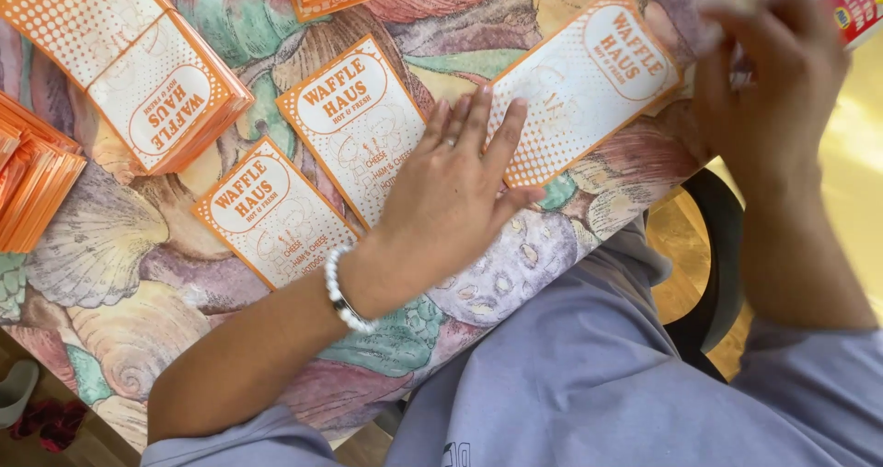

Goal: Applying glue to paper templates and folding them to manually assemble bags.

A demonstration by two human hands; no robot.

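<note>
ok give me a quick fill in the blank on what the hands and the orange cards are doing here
1. The left hand lies flat, palm ____, across two orange-and-white cards.
2. A beaded ____ circles the left wrist.
3. The tablecloth is printed with ____.
4. A stack of cards lies at the picture's upper ____ corner; the blurred right hand is opposite.

Missing words: down; bracelet; seashells; left

Three orange-and-white cards (359,122) lie singly, three card stacks (138,62) sit beside them, plus two hands (451,200).
</note>
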